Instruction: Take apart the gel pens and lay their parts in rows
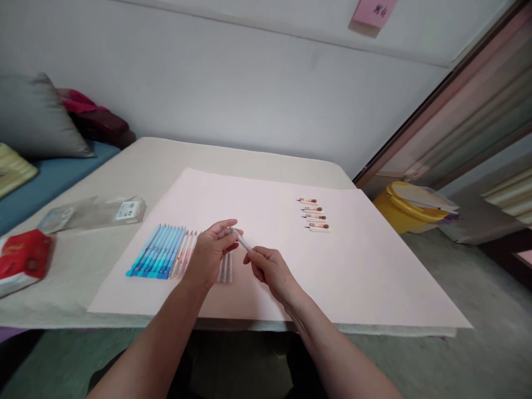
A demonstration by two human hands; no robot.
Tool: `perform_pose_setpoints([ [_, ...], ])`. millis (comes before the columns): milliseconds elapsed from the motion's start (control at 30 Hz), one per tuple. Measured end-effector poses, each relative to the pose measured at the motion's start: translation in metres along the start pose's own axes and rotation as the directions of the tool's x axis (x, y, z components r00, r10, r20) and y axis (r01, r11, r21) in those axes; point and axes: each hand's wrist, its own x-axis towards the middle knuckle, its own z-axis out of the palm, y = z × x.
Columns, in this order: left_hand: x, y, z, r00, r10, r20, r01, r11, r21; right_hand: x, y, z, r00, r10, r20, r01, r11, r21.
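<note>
Both hands hold one thin pale pen (242, 241) above a pink paper sheet (366, 277). My left hand (213, 250) pinches its far end and my right hand (268, 267) grips its near end. Under and left of my left hand lies a row of several blue pens (157, 259) and pale pens (185, 255). Several small caps or pen parts with brown tips (315, 216) lie in a column at the right of the sheet.
The sheet lies on a beige table (124, 166). A clear plastic packet (93, 213) and a red pack (22, 259) sit at the left. Cushions (33, 116) are on a blue bench at far left. A yellow bucket (405, 208) stands on the floor at right.
</note>
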Motion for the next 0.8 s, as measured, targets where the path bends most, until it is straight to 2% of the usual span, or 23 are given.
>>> perform_pose_setpoints([
  [100,0.001,-0.001,-0.001,0.999,0.014,-0.034,-0.012,0.999,0.048,0.000,-0.001,0.000,1.000,-0.001,-0.005,0.001,1.000,-0.007],
  [233,-0.001,0.000,0.001,0.998,-0.032,0.062,0.037,0.997,-0.070,0.000,-0.002,0.000,1.000,-0.007,-0.009,0.007,1.000,0.010],
  [300,-0.002,0.000,0.002,0.997,-0.026,0.068,0.031,0.997,-0.064,0.000,-0.001,0.000,1.000,-0.003,-0.009,0.003,1.000,0.020],
  [367,-0.001,0.000,0.001,1.000,-0.007,0.029,0.008,0.999,-0.032,0.001,0.001,0.001,1.000,0.002,-0.030,-0.001,0.998,0.056],
  [467,0.001,-0.001,-0.002,0.998,0.029,-0.055,-0.031,0.998,-0.047,0.003,0.005,-0.001,0.995,0.021,-0.093,-0.003,0.981,0.195],
  [633,0.005,0.003,-0.004,0.982,0.074,-0.175,-0.086,0.994,-0.065,0.010,0.009,-0.010,0.985,0.071,-0.155,0.006,0.896,0.445],
  [800,0.008,0.000,-0.004,0.960,0.092,-0.265,-0.102,0.995,-0.022,0.011,0.009,-0.013,0.962,0.023,-0.273,0.112,0.877,0.466],
])
